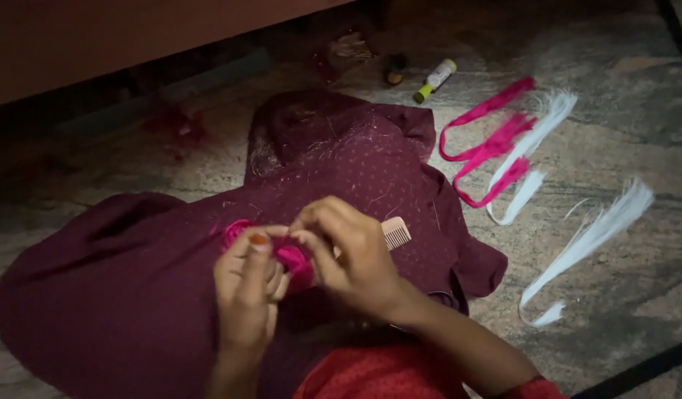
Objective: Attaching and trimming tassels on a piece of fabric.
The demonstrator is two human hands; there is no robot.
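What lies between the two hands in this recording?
In the head view, a rolled pink ribbon piece sits between the left hand and right hand, pinched by both, over maroon cloth.

Both hands meet over a dark maroon cloth (134, 295) spread on the stone floor (629, 96). The left hand (245, 288) and right hand (352, 255) pinch a small pink ribbon flower (293, 260) between their fingertips. A pale comb (396, 233) lies on the cloth just beside the right hand. Pink ribbon strips (488, 144) and white frayed strips (592, 236) lie farther right on the floor, with a small tube (434, 80) near the far edge.
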